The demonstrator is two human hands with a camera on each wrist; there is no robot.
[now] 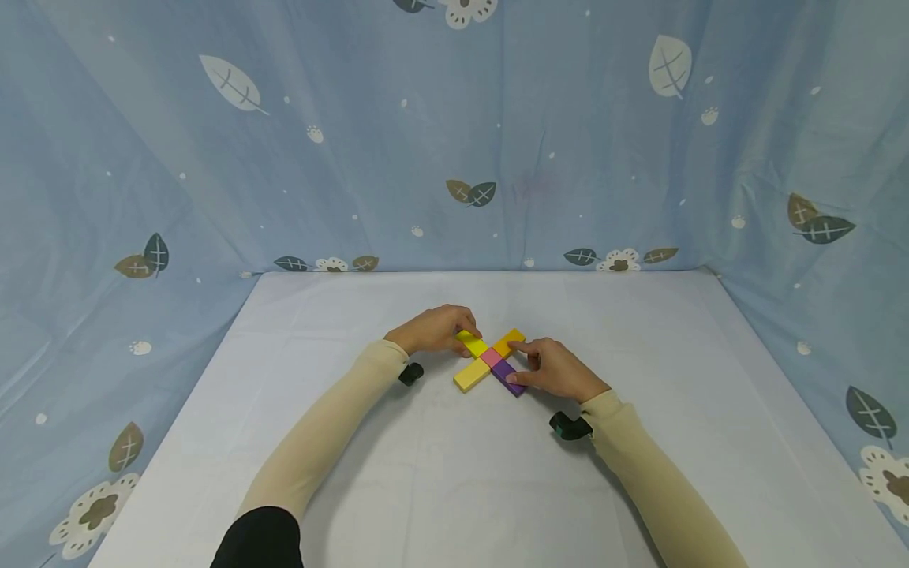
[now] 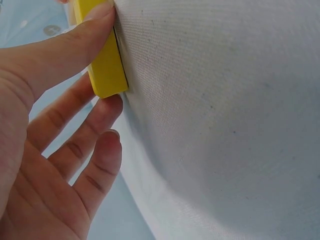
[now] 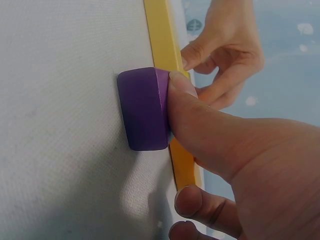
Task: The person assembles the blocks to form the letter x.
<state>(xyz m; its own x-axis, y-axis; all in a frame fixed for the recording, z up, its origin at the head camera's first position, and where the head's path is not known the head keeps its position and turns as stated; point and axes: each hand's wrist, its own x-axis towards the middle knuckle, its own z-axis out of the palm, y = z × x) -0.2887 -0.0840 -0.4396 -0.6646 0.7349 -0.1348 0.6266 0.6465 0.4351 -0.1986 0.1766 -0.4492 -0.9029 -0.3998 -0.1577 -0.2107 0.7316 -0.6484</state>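
Five-part cross on the white table: a pink square block (image 1: 491,357) in the middle, with a bright yellow block (image 1: 471,342), an orange block (image 1: 506,344), a purple block (image 1: 504,374) and a pale yellow block (image 1: 472,375) as its arms. My left hand (image 1: 435,329) pinches the outer end of the bright yellow block, thumb (image 2: 75,47) on one side and fingers on the other. With its thumb (image 3: 197,120) my right hand (image 1: 562,369) presses the purple block's top, while its index finger touches the orange one; the remaining fingers bend loosely.
A white cloth covers the table (image 1: 454,489). Blue curtains (image 1: 398,142) with leaf prints rise along its back and sides. Dark wrist cameras (image 1: 570,427) hang beneath both sleeves, close to the tabletop.
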